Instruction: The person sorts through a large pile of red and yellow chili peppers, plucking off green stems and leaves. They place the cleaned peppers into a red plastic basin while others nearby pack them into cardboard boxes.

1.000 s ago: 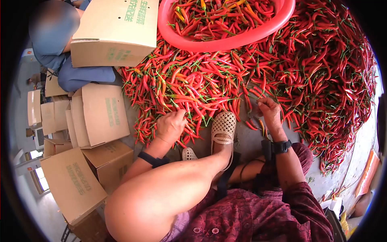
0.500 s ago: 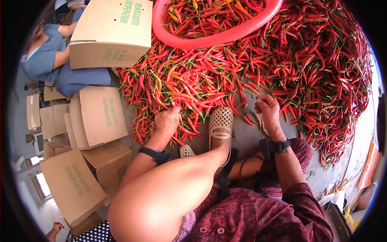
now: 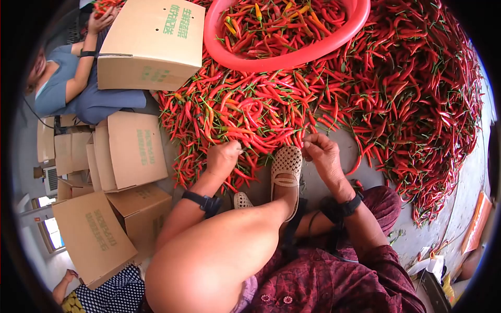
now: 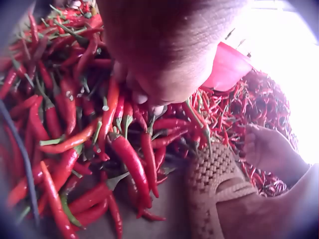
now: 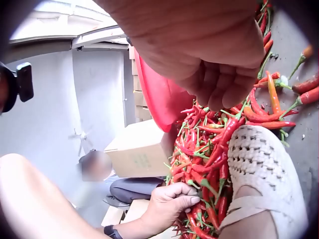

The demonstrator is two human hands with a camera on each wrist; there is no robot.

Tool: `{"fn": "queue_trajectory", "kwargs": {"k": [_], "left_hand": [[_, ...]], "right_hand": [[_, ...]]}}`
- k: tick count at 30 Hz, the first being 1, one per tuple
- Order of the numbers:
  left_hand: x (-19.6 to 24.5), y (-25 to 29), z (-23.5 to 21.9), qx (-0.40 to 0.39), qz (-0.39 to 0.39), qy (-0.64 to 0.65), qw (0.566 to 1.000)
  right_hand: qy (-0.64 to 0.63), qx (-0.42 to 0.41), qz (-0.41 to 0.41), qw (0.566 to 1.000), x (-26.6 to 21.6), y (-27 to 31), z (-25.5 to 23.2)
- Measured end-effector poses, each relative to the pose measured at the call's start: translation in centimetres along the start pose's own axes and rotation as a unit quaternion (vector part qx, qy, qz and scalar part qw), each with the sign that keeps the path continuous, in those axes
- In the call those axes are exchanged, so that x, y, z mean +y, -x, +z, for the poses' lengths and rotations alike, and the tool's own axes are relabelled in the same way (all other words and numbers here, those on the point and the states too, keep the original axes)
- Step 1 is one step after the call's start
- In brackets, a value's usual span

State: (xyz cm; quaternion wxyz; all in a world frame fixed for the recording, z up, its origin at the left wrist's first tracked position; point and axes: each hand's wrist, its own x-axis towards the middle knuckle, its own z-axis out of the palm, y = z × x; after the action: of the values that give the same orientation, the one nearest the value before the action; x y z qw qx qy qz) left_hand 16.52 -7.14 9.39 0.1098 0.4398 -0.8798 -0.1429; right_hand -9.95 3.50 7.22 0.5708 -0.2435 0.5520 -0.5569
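A: What is sitting in the containers?

B: The round pink plastic basin (image 3: 292, 57) is holding red chilli peppers with a few orange ones, and it is resting on the big heap of loose red chilli peppers with green stems (image 3: 407, 104) spreading over the floor. The closed brown cardboard box with green print (image 3: 151, 44) is lying just beside the basin.

A: And the hands?

B: The left hand (image 3: 223, 156) is curling its fingers round chillies at the heap's near edge. The right hand (image 3: 322, 151) is curled at the edge too; I cannot tell whether it is pinching anything. The woven beige sandal (image 3: 286, 166) is standing between them, with flattened cardboard boxes (image 3: 130, 148) lying to the left
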Motion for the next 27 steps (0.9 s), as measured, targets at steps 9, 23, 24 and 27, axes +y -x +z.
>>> {"fn": "queue_trajectory", "kwargs": {"k": [9, 23, 24, 27], "left_hand": [[0.5, -0.2, -3.8, -0.024, -0.361, 0.491, 0.793], [5.2, -1.4, -4.1, -0.133, -0.198, 0.43, 0.871], [5.2, -1.4, -3.6, -0.128, -0.216, 0.43, 0.867], [5.4, -2.3, -3.6, -0.088, -0.214, 0.418, 0.878]], "right_hand": [[0.014, -0.093, 0.032, 0.995, 0.1, 0.7, 3.8], [0.125, -0.119, -0.052, 0.984, 1.1, -1.6, 8.9], [0.131, -0.109, -0.037, 0.985, 0.0, -1.4, 8.4], [0.099, -0.06, -0.108, 0.987, -2.1, -1.1, 4.2]]}}
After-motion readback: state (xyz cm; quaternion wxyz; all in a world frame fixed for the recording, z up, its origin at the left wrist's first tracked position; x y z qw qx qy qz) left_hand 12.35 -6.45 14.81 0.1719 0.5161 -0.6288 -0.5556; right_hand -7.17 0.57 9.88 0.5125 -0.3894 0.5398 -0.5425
